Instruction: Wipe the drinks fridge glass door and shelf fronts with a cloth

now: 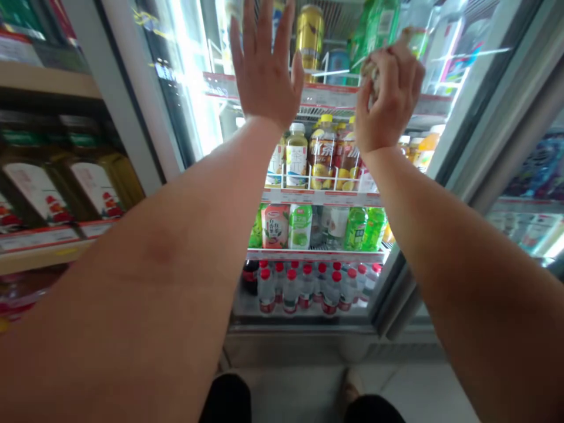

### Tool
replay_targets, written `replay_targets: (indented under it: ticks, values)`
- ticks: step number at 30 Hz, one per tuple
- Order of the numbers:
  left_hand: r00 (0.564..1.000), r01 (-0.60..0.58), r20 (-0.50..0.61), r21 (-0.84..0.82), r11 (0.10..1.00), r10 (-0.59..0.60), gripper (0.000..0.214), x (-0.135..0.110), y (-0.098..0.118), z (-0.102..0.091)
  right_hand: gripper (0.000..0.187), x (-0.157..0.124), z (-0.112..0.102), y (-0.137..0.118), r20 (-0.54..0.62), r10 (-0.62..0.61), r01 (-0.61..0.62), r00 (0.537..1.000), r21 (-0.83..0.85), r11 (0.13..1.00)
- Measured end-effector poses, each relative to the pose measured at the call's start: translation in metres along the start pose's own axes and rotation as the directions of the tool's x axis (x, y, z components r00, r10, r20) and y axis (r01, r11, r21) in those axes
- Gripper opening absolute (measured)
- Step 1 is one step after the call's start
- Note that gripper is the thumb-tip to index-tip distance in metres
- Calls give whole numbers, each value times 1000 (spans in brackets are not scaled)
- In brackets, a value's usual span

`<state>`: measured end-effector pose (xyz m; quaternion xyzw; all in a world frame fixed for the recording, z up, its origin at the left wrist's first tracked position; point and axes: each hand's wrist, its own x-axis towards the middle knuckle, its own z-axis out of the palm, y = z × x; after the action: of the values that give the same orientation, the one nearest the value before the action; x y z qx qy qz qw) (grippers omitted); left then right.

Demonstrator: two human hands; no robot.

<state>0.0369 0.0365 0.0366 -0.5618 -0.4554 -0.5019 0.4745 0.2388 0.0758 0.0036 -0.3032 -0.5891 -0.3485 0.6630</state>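
Note:
My left hand [269,82] is raised before the upper shelf of a lit drinks cooler, palm forward and fingers spread, with nothing in it. Whether it touches the glass, I cannot tell. To its right, my right hand [391,94] is closed around a crumpled beige-grey cloth [372,75], most of it hidden by the fingers. Beyond the hands stand a gold can [309,36] and a large green bottle [382,26]. Below them is a row of bottles, among them a yellow-capped tea bottle [322,154].
Lower down are cartons such as a green one [300,227], and several red-capped water bottles [289,292] at the bottom. A metal door frame [497,141] runs along the right. Oil bottles [94,170] fill a shelf at left. My feet are on the floor [299,376].

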Motion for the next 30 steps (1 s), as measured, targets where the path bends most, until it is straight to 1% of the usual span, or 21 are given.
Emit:
replay_targets:
  ticks: [1, 3, 5, 6, 7, 8, 10, 12, 13, 14, 16, 17, 18, 19, 21, 23, 24, 26, 28, 29, 30]
  values:
    - [1000, -7, 6, 21, 1000, 7, 59, 0, 2, -2, 33, -1, 0, 0, -11, 3, -3, 1000, -2, 1000]
    - [1000, 2, 8, 52, 999, -2, 58, 0, 5, -6, 35, -3, -2, -1, 55, -114, 113, 992, 22, 993]
    - [999, 24, 27, 69, 997, -26, 58, 1, 8, -8, 38, -5, -5, -2, 151, -285, 276, 947, 79, 958]
    - [998, 45, 41, 78, 996, -48, 58, 2, 9, -9, 38, -6, -5, -2, 169, -333, 320, 928, 97, 942]
    - [996, 58, 57, 85, 995, -63, 58, 2, 10, -9, 38, -6, -5, -2, 161, -336, 324, 928, 98, 941]
    - [994, 72, 71, 91, 993, -78, 59, 3, 11, -10, 38, -6, -4, -1, 131, -296, 286, 946, 84, 954]
    - [994, 66, 76, 101, 993, -74, 58, 2, 12, -11, 36, -4, -2, 1, 32, -151, 149, 988, 47, 988]
    - [998, 44, 46, 141, 989, -51, 57, 0, 13, -13, 36, -4, -1, 2, -31, -64, 65, 997, 30, 997]
    - [999, 26, 30, 167, 986, -32, 56, -1, 13, -14, 36, -4, -2, 2, -27, -80, 81, 996, 27, 996]
    - [1000, 19, 19, 188, 982, -23, 55, -2, 14, -15, 37, -5, -3, 1, -1, -139, 139, 990, 28, 990]
    - [1000, 15, 13, 208, 978, -18, 54, -3, 14, -15, 39, -6, -5, 0, 81, -302, 298, 950, 51, 953]
    - [1000, 17, 18, 211, 977, -21, 54, -2, 14, -14, 39, -6, -5, -1, 100, -349, 344, 932, 64, 937]
    - [999, 19, 21, 214, 977, -24, 55, -2, 14, -13, 39, -6, -4, 0, 98, -358, 352, 929, 69, 933]
    - [999, 23, 23, 218, 976, -29, 55, -1, 13, -12, 39, -5, -3, 2, 71, -322, 318, 944, 64, 946]
    - [999, 35, 28, 228, 973, -42, 56, 1, 13, -10, 40, -3, 1, 6, -31, -166, 167, 986, 50, 985]
    - [998, 38, 41, 228, 973, -49, 56, 3, 12, -9, 40, -1, 4, 10, -105, -63, 69, 992, 57, 996]
    - [997, 42, 49, 226, 973, -55, 56, 3, 12, -8, 40, -2, 4, 10, -98, -81, 87, 992, 59, 994]
    - [996, 51, 59, 221, 974, -65, 56, 3, 12, -8, 39, -4, 1, 8, -2, -241, 240, 971, 59, 969]
    - [996, 51, 59, 212, 976, -65, 56, 2, 12, -8, 40, -8, -3, 3, 107, -412, 405, 905, 75, 911]
    - [996, 52, 62, 210, 976, -66, 56, 2, 13, -9, 41, -9, -4, 2, 131, -449, 442, 884, 79, 893]
    - [996, 51, 62, 208, 977, -65, 57, 2, 13, -9, 41, -10, -4, 2, 122, -438, 432, 891, 75, 899]
